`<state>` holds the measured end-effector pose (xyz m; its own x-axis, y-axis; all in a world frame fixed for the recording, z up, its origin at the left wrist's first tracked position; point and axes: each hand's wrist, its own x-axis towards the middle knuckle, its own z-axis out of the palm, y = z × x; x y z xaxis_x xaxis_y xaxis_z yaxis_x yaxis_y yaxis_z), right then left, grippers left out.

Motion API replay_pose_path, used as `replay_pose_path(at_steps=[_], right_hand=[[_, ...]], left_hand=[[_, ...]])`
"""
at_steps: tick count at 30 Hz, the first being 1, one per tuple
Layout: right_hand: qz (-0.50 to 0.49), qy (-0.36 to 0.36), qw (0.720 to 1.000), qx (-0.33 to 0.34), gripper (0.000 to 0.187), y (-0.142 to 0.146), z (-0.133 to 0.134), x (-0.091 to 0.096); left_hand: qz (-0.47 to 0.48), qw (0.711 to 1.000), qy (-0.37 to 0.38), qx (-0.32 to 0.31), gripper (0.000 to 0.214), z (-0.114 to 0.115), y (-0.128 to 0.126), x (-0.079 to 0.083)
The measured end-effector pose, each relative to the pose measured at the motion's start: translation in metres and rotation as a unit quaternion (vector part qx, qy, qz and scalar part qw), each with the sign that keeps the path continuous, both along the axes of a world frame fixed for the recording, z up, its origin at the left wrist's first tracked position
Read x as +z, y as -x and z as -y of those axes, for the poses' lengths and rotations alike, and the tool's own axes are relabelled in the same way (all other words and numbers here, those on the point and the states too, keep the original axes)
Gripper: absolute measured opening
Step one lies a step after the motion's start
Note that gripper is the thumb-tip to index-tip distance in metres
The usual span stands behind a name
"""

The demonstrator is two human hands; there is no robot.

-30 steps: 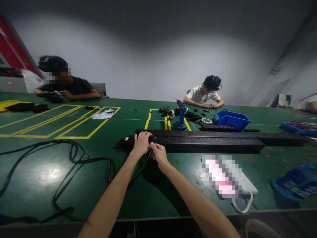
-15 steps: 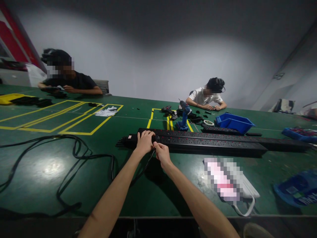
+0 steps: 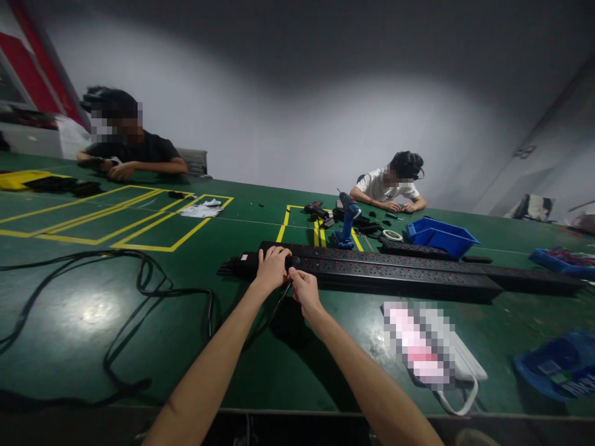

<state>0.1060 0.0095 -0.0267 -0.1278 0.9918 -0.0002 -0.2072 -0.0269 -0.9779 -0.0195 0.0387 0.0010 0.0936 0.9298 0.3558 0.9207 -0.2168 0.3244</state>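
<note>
Presently, reading from the left: a long black cable (image 3: 139, 291) lies in loose loops on the green desk (image 3: 83, 322), and one run of it passes under the forearms toward the hands.

Left hand (image 3: 272, 267): laid over the near end of the front power strip (image 3: 395, 275), grip closed down on the casing, pinning it to the desk.

Right hand (image 3: 304, 290): just beside the left, fingertips pinched together at the point where the cable meets the strip's end. The grip looks clamped on the cable there; the joint itself is hidden by the fingers.

The power strip runs off to the right, flat on the desk, with a second strip (image 3: 418, 255) lying parallel just behind it. A blue drill (image 3: 346, 223) stands upright beyond them, untouched, with a blue bin (image 3: 439, 235) to its right.

Judgement on progress: casing looks closed, sockets in place. Work is at the cable-entry end and not finished; most of the cable lies slack and unarranged. Whether the entry is seated cannot be told.

Two other people sit at the far edge, hands on their own work.
</note>
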Motion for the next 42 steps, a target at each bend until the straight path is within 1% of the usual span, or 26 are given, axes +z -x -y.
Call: replay_pose_path(at_steps=[5, 10, 13, 19, 27, 29, 34, 39, 42], right_hand=[[-0.001, -0.001, 1.000, -0.003, 0.041, 0.001, -0.003, 0.004], [0.017, -0.013, 1.000, -0.013, 0.041, 0.001, 0.003, -0.002], [0.048, -0.031, 0.998, -0.015, 0.042, 0.000, 0.002, -0.004], [0.083, -0.058, 0.994, -0.031, 0.044, 0.000, -0.007, 0.002], [0.144, -0.133, 0.979, -0.057, 0.044, -0.001, 0.003, 0.001], [0.144, -0.133, 0.979, -0.054, 0.045, -0.001, 0.001, 0.002], [0.136, -0.101, 0.984, -0.050, 0.045, 0.000, -0.004, 0.004], [0.149, -0.124, 0.979, -0.060, 0.044, 0.000, 0.004, 0.006], [0.147, -0.124, 0.979, -0.061, 0.044, 0.000, 0.003, 0.008]], left_hand=[[-0.002, 1.000, -0.001, 0.000, 0.040, 0.001, 0.000, -0.001], [-0.007, 1.000, 0.006, 0.003, 0.045, 0.001, 0.000, -0.001], [-0.008, 1.000, 0.011, 0.003, 0.048, 0.001, 0.000, 0.000], [-0.005, 1.000, 0.021, 0.003, 0.044, 0.003, 0.000, 0.003], [-0.004, 1.000, 0.017, 0.007, 0.047, 0.000, 0.000, 0.000], [-0.002, 1.000, 0.014, 0.004, 0.045, 0.001, 0.000, 0.001], [0.004, 1.000, 0.021, 0.004, 0.040, 0.002, 0.001, 0.003], [0.010, 1.000, 0.022, 0.009, 0.044, 0.001, 0.000, 0.003], [0.010, 1.000, 0.026, 0.008, 0.045, 0.000, 0.000, 0.003]])
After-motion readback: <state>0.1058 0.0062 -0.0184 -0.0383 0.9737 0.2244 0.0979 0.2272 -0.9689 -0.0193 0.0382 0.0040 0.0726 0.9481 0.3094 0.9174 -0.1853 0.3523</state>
